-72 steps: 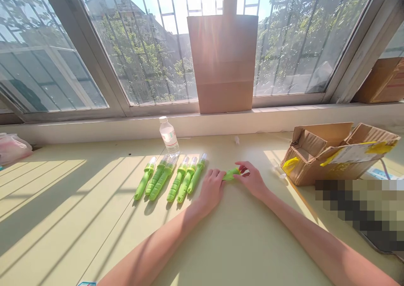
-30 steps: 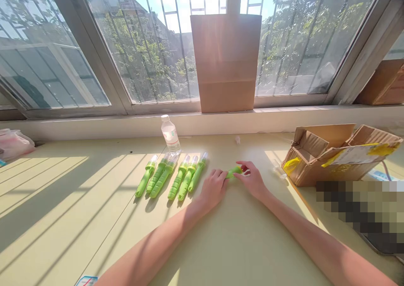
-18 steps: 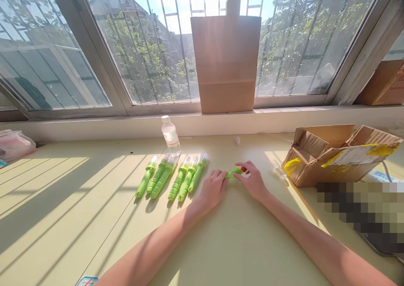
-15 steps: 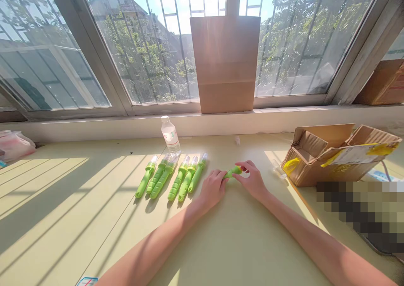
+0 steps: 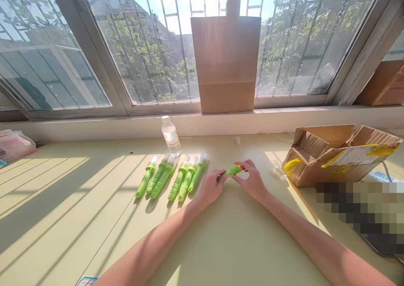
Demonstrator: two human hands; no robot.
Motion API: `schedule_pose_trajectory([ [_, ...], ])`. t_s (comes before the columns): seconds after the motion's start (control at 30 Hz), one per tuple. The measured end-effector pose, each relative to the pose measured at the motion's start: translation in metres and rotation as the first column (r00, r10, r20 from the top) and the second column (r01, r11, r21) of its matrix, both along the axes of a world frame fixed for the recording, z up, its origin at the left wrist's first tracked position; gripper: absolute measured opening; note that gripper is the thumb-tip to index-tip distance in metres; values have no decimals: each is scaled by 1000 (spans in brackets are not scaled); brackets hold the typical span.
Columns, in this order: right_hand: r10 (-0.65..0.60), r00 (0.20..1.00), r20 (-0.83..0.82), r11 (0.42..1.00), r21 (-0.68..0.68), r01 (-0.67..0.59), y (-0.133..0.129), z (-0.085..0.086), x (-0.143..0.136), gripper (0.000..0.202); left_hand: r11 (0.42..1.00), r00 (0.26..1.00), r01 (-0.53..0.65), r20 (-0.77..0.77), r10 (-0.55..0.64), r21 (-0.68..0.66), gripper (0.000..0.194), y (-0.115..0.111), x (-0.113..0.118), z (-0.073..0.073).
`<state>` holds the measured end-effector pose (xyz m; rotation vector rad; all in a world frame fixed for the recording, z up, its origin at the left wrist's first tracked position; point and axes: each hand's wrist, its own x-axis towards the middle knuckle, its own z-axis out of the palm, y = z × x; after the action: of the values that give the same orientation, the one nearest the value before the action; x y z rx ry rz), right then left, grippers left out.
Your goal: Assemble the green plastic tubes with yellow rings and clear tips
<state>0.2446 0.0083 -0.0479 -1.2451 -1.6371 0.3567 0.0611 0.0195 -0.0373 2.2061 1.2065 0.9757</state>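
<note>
A green plastic stick with a yellow end (image 5: 232, 171) is held just above or on the table between my two hands. My left hand (image 5: 212, 188) is closed round its near left end, where a dark patch shows by the fingers. At the yellow end, my right hand (image 5: 252, 180) pinches with thumb and fingertips. Left of my left hand lie several similar green sticks with clear caps (image 5: 187, 180), side by side and slanting away from me. The closest capped green stick (image 5: 197, 174) is a little apart from my left fingers.
A water bottle (image 5: 170, 136) stands behind the row. To the right is an open cardboard box (image 5: 334, 159) with yellow tape, and a clear plastic piece (image 5: 279, 170) beside it. A brown cardboard sheet (image 5: 226, 67) leans on the window. A plastic bag (image 5: 15, 145) lies far left.
My left fingers have shifted on the green stick, so more of it and a dark patch now show. My right hand stays at the yellow end.
</note>
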Motion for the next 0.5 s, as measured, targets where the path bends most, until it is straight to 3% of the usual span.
schedule_pose_trajectory([
  [0.3,-14,999,49,997,77,10,0,-1,-2,34,996,995,12,102,-3,-91,27,1,-1,2],
  [0.5,-22,1000,7,999,48,21,0,-2,-2,34,986,992,56,118,-38,-157,29,1,-3,7],
])
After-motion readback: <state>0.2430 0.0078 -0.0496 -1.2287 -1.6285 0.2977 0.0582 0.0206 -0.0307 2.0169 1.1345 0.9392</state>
